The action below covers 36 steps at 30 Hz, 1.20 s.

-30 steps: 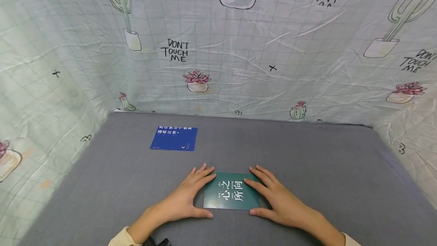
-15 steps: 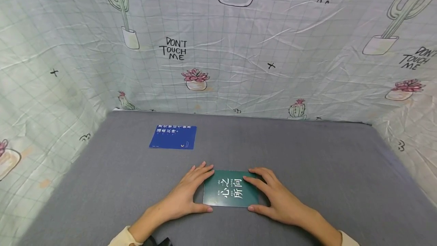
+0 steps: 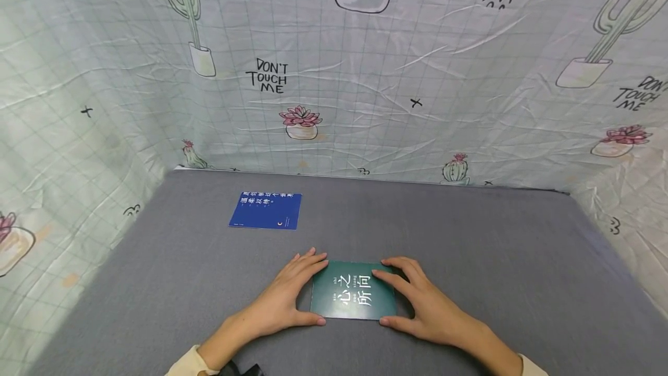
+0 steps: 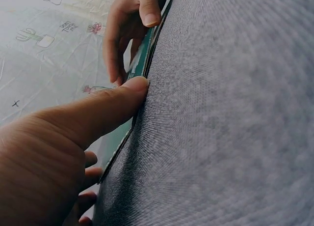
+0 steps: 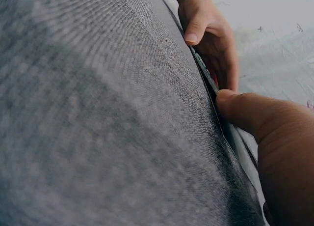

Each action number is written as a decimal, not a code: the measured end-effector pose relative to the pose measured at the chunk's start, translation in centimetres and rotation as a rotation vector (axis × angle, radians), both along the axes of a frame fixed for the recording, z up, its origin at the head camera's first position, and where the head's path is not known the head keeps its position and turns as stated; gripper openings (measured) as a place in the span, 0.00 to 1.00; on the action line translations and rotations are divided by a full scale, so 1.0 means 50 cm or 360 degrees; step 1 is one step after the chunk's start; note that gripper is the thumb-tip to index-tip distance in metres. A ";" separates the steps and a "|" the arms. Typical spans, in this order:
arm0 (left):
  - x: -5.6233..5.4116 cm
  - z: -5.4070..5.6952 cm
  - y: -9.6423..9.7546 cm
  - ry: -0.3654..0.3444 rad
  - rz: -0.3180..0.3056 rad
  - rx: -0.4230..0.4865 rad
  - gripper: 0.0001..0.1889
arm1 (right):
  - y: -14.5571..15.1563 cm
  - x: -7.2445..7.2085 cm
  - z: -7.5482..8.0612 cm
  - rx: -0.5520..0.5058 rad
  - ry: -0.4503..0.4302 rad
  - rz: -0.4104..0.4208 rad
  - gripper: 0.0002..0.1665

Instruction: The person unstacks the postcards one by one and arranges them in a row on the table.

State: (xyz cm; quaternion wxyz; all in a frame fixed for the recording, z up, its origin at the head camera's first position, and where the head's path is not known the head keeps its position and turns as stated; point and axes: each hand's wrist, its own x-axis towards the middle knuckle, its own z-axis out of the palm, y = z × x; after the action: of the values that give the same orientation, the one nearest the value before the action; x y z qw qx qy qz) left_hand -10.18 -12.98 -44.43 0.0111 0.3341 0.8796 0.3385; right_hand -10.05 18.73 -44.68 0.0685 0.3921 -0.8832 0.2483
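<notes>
A green postcard (image 3: 352, 290) with white Chinese lettering lies on the grey tabletop between my two hands, its text turned sideways to me. My left hand (image 3: 284, 300) holds it at the left end, thumb along the near edge and fingertips at the far left corner. At the right end, my right hand (image 3: 425, 306) grips it with the thumb at the near edge, one fingertip on the top face and others at the far edge. The left wrist view shows the left thumb (image 4: 125, 93) right against the postcard's edge. Seen edge-on in the right wrist view, the right thumb (image 5: 240, 105) presses there too.
A blue postcard (image 3: 266, 211) with white writing lies farther back to the left on the grey table (image 3: 469, 231). A pale cactus-print cloth (image 3: 360, 74) hangs behind the table and along both sides. A small black object (image 3: 241, 370) shows beside the left sleeve.
The fingers of my right hand have drawn in slightly toward the green postcard's far edge, and its thumb has shifted a little. The left hand and both postcards stay almost still.
</notes>
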 end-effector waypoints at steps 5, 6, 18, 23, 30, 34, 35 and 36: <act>0.000 0.001 0.000 0.0004 0.0014 0.0019 0.51 | -0.001 0.002 0.004 -0.0008 0.0010 -0.0002 0.43; 0.000 0.001 0.000 0.0009 0.0016 0.0025 0.51 | -0.002 0.002 0.004 -0.0017 0.0023 -0.0001 0.44; -0.004 -0.003 -0.006 0.0096 0.0011 0.0130 0.46 | -0.003 -0.002 0.006 -0.0091 0.0108 0.0031 0.45; -0.012 0.001 -0.011 0.0170 -0.0014 0.0201 0.45 | -0.006 -0.005 0.011 -0.0043 0.0058 0.0023 0.47; -0.018 0.011 -0.019 0.0192 -0.0038 0.0210 0.46 | -0.004 -0.015 0.022 -0.0019 0.0042 -0.0008 0.56; -0.019 0.016 -0.020 0.0190 -0.0033 0.0197 0.46 | -0.005 -0.019 0.028 0.0029 0.0057 -0.0001 0.57; -0.019 0.017 -0.020 0.0193 -0.0031 0.0196 0.46 | -0.005 -0.019 0.028 0.0035 0.0063 -0.0003 0.56; -0.020 0.019 -0.020 0.0198 -0.0029 0.0196 0.45 | -0.006 -0.020 0.030 0.0041 0.0064 -0.0006 0.55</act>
State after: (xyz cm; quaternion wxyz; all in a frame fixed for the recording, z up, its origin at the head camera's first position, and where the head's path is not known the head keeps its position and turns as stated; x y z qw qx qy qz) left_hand -11.19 -13.96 -43.49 -0.0611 0.3624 0.8530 0.3705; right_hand -11.04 18.42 -43.20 0.0815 0.3961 -0.8855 0.2288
